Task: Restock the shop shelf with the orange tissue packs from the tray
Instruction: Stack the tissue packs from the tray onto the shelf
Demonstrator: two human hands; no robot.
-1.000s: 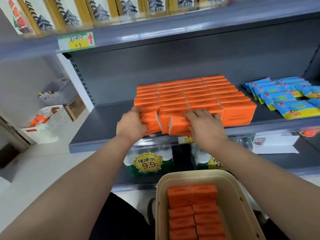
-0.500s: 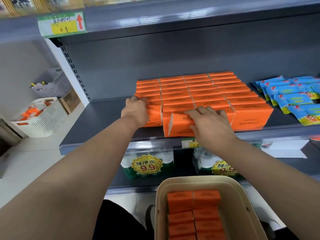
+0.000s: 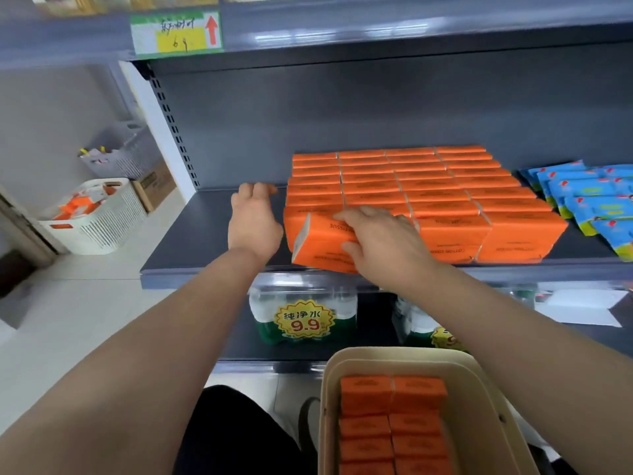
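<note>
Grey shelf (image 3: 205, 234) | right hand (image 3: 383, 245) grips tilted pack (image 3: 318, 241) at orange block (image 3: 445, 186) front-left | left hand (image 3: 255, 224) loosely curled, empty, just left of block

A dark grey metal shop shelf (image 3: 212, 234) carries rows of orange rectangular tissue packs (image 3: 428, 186). Blue plastic sachets (image 3: 589, 197) lie just right of them.

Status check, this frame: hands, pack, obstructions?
Right hand grips front orange pack, askew at shelf edge. Left hand open beside its end. Nothing blocking it.
</note>
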